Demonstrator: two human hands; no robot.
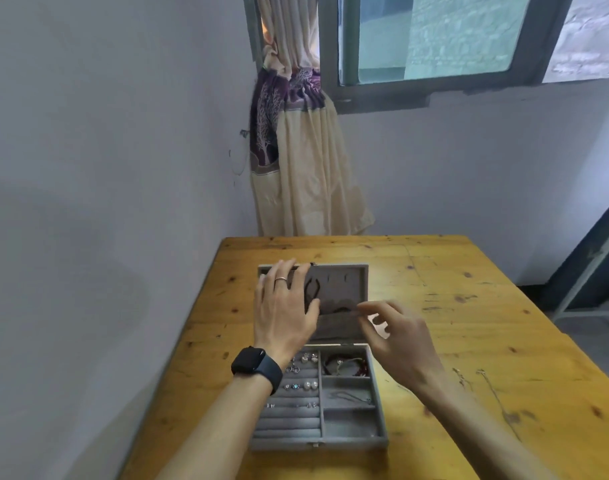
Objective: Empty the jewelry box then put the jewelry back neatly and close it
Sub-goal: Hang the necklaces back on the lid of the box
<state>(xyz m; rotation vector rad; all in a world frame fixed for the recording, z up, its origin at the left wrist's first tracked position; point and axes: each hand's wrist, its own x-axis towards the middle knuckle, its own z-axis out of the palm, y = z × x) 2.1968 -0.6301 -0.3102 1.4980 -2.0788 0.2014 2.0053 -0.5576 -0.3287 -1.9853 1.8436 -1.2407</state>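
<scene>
Jewelry box point(282, 444) open near the middle of a wooden table point(469, 306), both hands up at its raised lid point(344, 282).

The grey box sits just in front of the person, and the lid stands tilted back at its far edge. The left hand point(282, 306), wearing a ring point(280, 279) and a black watch point(253, 363), lies flat on the lid's inner face with its fingers straight, beside a hanging dark cord point(311, 287). The right hand point(400, 337) is at the right end of the lid's pocket, with thumb and forefinger tips close together; whether they pinch anything cannot be told. Below the wrists, the tray holds rings point(305, 358) and pearl earrings point(310, 385) in the left rolls, a red bracelet point(344, 363) in the far right compartment and a thin chain point(348, 396) in the middle one. Loose chains point(464, 377) lie on the table to the right of the box.
</scene>
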